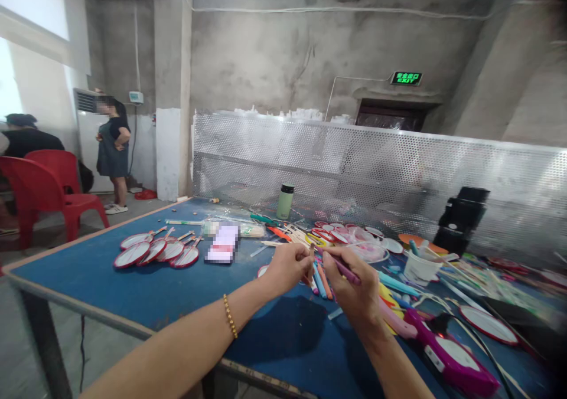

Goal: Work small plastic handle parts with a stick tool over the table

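Note:
Above the blue table, my right hand (pixel 354 272) is closed around a purple pen (pixel 345 267), its front end pointing toward my other hand. My left hand (pixel 289 266), a gold bead bracelet at the wrist, is closed in a pinch. A small thin brown piece (pixel 312 249) sticks up at its fingertips, close to the pen's end; the rest of it is hidden by the fingers. Behind and below the hands lie several coloured pens (pixel 325 281), blue, orange and pink. Part of a red-rimmed round disc (pixel 262 271) shows beside my left hand.
Red-rimmed round fans (pixel 155 249) lie at left near a phone (pixel 222 244). A green bottle (pixel 285 202) stands behind. A white cup (pixel 420 267) and a magenta device (pixel 458 357) are at right. A perforated metal panel (pixel 274 151) borders the table. Two people are farther left.

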Demonstrator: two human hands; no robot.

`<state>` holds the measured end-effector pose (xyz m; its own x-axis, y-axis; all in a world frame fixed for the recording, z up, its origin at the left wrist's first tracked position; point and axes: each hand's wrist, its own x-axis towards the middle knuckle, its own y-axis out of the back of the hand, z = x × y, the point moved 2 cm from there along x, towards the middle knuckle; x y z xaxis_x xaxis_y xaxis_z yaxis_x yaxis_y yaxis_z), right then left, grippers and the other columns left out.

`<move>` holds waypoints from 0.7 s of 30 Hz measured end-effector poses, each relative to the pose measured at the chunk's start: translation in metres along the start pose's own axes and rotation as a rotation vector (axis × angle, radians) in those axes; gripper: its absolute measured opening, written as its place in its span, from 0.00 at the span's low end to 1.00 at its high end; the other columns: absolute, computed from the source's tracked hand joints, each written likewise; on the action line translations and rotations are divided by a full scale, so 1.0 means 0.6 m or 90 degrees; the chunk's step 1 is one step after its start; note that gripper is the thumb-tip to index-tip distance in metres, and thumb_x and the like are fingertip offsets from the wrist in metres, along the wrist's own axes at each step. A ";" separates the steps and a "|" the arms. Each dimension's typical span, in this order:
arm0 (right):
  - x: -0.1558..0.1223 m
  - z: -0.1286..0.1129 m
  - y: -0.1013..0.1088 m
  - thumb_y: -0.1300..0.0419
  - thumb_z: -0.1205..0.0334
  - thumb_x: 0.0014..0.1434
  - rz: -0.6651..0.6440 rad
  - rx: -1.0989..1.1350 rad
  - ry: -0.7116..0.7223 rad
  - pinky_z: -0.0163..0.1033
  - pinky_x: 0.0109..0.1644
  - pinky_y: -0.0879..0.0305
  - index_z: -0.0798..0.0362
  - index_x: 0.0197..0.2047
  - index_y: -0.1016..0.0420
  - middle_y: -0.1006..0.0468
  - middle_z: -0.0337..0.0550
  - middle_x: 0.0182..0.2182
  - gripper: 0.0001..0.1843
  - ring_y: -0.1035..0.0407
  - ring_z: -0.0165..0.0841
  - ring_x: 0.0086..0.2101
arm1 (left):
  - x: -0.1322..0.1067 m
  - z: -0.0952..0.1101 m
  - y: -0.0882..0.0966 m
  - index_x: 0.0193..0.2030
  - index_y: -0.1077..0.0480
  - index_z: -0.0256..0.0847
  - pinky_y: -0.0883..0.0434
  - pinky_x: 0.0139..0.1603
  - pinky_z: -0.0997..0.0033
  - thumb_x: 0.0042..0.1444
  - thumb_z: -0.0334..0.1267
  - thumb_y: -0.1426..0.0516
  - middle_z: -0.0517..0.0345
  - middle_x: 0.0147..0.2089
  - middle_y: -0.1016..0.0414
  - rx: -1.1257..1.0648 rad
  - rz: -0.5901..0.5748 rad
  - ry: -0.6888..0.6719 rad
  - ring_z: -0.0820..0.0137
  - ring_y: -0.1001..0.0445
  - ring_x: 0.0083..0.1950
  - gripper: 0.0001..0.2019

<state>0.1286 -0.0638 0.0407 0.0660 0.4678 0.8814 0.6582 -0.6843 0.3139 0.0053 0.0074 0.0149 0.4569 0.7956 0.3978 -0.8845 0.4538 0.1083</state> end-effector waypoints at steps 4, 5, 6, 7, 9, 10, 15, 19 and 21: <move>0.000 0.001 0.000 0.42 0.61 0.60 -0.009 0.001 0.005 0.34 0.36 0.31 0.51 0.36 0.21 0.19 0.40 0.31 0.08 0.26 0.32 0.30 | 0.000 -0.001 0.000 0.24 0.35 0.38 0.28 0.24 0.72 0.51 0.34 0.47 0.61 0.21 0.31 0.004 0.005 0.000 0.72 0.29 0.21 0.07; 0.000 0.001 0.000 0.42 0.61 0.60 -0.008 0.000 0.004 0.34 0.36 0.31 0.51 0.36 0.21 0.19 0.40 0.31 0.08 0.26 0.32 0.30 | 0.000 -0.001 -0.001 0.24 0.35 0.38 0.28 0.23 0.72 0.51 0.34 0.46 0.61 0.21 0.31 0.001 0.005 0.002 0.72 0.29 0.21 0.07; 0.001 0.001 0.000 0.42 0.61 0.60 -0.003 -0.002 0.002 0.34 0.36 0.31 0.51 0.37 0.21 0.19 0.40 0.31 0.08 0.26 0.31 0.30 | 0.000 -0.001 -0.001 0.24 0.35 0.38 0.28 0.23 0.72 0.51 0.34 0.46 0.61 0.21 0.31 -0.003 0.003 0.004 0.72 0.29 0.21 0.07; 0.001 0.001 0.000 0.42 0.61 0.60 0.001 -0.002 0.001 0.34 0.36 0.31 0.51 0.37 0.21 0.19 0.40 0.31 0.08 0.26 0.31 0.30 | -0.001 0.000 -0.001 0.24 0.35 0.38 0.28 0.23 0.72 0.51 0.34 0.46 0.61 0.20 0.31 -0.006 0.000 0.005 0.72 0.29 0.21 0.07; 0.001 0.001 -0.001 0.42 0.62 0.60 0.003 0.001 0.003 0.34 0.36 0.32 0.51 0.37 0.22 0.20 0.40 0.30 0.07 0.26 0.31 0.30 | -0.002 0.001 -0.001 0.24 0.34 0.38 0.28 0.23 0.72 0.51 0.34 0.47 0.61 0.20 0.31 -0.009 -0.004 0.006 0.72 0.29 0.21 0.07; 0.001 0.001 -0.001 0.41 0.62 0.60 0.000 0.002 0.008 0.34 0.36 0.32 0.51 0.36 0.22 0.20 0.40 0.30 0.07 0.26 0.31 0.30 | -0.002 0.002 -0.001 0.24 0.34 0.38 0.28 0.24 0.72 0.51 0.34 0.47 0.61 0.20 0.31 -0.009 -0.006 0.004 0.72 0.29 0.21 0.07; -0.001 0.003 -0.001 0.41 0.62 0.60 0.004 -0.001 0.010 0.33 0.35 0.32 0.51 0.36 0.22 0.20 0.40 0.30 0.06 0.26 0.31 0.30 | -0.002 0.003 -0.001 0.24 0.34 0.38 0.27 0.24 0.70 0.51 0.33 0.47 0.61 0.21 0.31 -0.005 -0.004 0.000 0.71 0.29 0.21 0.07; 0.000 0.002 0.000 0.41 0.62 0.60 -0.006 0.005 0.008 0.33 0.36 0.32 0.51 0.37 0.21 0.19 0.39 0.31 0.07 0.26 0.30 0.30 | -0.001 0.002 -0.001 0.24 0.34 0.38 0.27 0.24 0.70 0.52 0.35 0.46 0.61 0.21 0.31 -0.011 -0.008 -0.003 0.71 0.29 0.21 0.08; 0.001 0.000 0.000 0.41 0.62 0.60 -0.009 0.006 0.009 0.33 0.36 0.32 0.51 0.37 0.21 0.19 0.40 0.31 0.07 0.26 0.30 0.31 | 0.000 0.001 -0.001 0.23 0.34 0.37 0.27 0.24 0.71 0.52 0.35 0.46 0.61 0.21 0.31 -0.011 -0.007 -0.005 0.72 0.29 0.21 0.08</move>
<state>0.1285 -0.0637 0.0411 0.0459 0.4692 0.8819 0.6662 -0.6722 0.3230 0.0059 0.0068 0.0153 0.4661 0.7874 0.4033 -0.8776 0.4694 0.0978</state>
